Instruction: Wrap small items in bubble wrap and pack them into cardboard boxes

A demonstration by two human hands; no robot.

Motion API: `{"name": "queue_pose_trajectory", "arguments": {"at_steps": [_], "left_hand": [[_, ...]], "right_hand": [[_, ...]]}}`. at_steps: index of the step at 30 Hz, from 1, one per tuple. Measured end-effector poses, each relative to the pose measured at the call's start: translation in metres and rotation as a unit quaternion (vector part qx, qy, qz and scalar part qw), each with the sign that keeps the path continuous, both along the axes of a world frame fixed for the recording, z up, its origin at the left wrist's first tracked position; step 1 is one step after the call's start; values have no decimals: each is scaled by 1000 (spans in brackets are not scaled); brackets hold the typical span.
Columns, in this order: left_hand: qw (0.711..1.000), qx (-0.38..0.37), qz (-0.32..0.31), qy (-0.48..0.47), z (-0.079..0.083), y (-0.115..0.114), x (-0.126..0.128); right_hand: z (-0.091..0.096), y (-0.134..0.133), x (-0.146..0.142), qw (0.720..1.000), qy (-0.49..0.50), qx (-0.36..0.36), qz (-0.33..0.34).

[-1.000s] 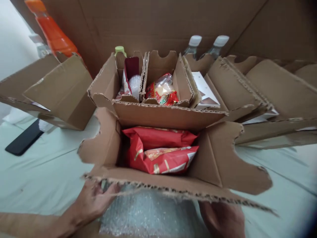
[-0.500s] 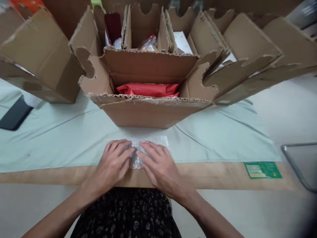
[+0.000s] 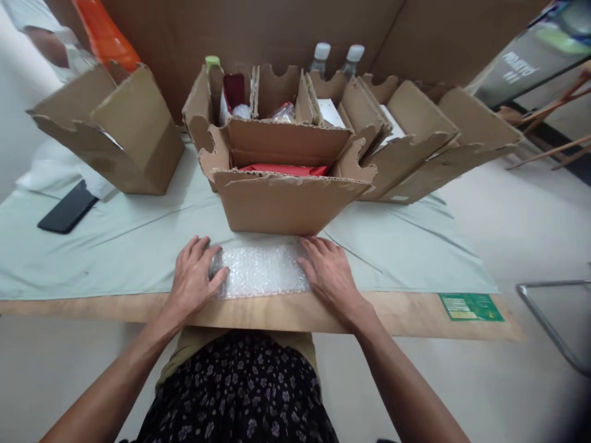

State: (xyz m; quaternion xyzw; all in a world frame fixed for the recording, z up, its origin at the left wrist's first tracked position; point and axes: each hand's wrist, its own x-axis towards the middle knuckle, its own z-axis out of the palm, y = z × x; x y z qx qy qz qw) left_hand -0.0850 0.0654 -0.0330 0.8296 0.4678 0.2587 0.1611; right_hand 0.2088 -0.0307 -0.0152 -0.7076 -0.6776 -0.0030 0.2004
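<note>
A sheet of bubble wrap (image 3: 262,271) lies flat on the pale green cloth at the table's near edge. My left hand (image 3: 196,277) rests on its left end, fingers stretched out and flat. My right hand (image 3: 329,271) presses its right end the same way, palm down. Just behind the sheet stands an open cardboard box (image 3: 281,200) with a red packet (image 3: 286,169) inside.
More open cardboard boxes stand behind and to both sides, holding snack packs and bottles. A black phone (image 3: 68,207) lies at the left on the cloth. A green card (image 3: 471,306) sits on the wooden table edge at right. A metal frame (image 3: 549,320) shows at far right.
My hands were together on a bunched bubble wrap; they have slid apart and the sheet is spread flat. A second ago I was leaning over the box.
</note>
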Motion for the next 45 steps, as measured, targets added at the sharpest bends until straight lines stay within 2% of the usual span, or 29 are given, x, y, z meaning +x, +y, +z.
{"name": "queue_pose_trajectory", "arguments": {"at_steps": [2, 4, 7, 9, 12, 15, 17, 20, 22, 25, 27, 29, 30, 31, 32, 34, 35, 37, 39, 41, 43, 45], "left_hand": [[1000, -12, 2, -5, -1, -3, 0], [999, -43, -1, -31, 7, -8, -3], [989, -136, 0, -62, 30, -9, -14], [986, -157, -1, -61, 45, 1, -20], [992, -113, -55, -12, 54, 26, -11], [993, -35, -105, 32, 42, 46, 15], [994, 2, -99, 35, 31, 45, 25], [995, 23, -95, -13, 26, 12, 11], [986, 5, -145, -85, 30, -22, -13], [959, -76, -237, -134, 33, -73, -42], [961, -78, -221, -145, 29, -93, -44], [976, -55, -145, -153, 20, -98, -36], [982, -44, -103, -151, 15, -96, -31], [987, -35, -69, -143, 12, -91, -26], [990, -27, -47, -128, 9, -86, -22], [996, -13, -36, -85, 5, -74, -16], [997, -5, -37, -65, 4, -70, -15], [998, 12, -42, -35, 4, -64, -14], [999, 25, -42, -15, 5, -63, -14], [998, 45, -35, -16, 7, -66, -17], [996, 74, -37, -34, 11, -72, -21], [992, 95, -65, -48, 15, -78, -27]], "right_hand": [[-6, 10, -5, 1000, 3, -19, -21], [-5, 3, -7, 998, 41, -19, -32], [9, -30, -16, 985, 166, -24, -48], [19, -54, -33, 961, 267, -46, -51], [21, -81, -71, 922, 378, -85, -23], [8, -95, -106, 889, 442, -118, 7], [1, -100, -120, 869, 476, -134, 12], [-2, -104, -124, 838, 525, -151, -9], [2, -103, -121, 807, 565, -173, -25], [7, -91, -118, 749, 630, -204, -20], [8, -81, -119, 716, 669, -199, -2], [6, -74, -121, 703, 689, -179, 10], [6, -73, -121, 714, 681, -162, 11], [6, -72, -120, 740, 658, -136, 9], [6, -73, -118, 781, 616, -102, 7], [8, -74, -113, 877, 480, -13, 31], [9, -73, -110, 915, 397, 32, 57], [10, -67, -105, 960, 237, 80, 124], [8, -57, -101, 974, 119, 70, 182], [3, -48, -99, 975, 53, 35, 211], [-2, -41, -98, 974, 32, 24, 221], [-5, -37, -98, 972, 43, 34, 226]]}}
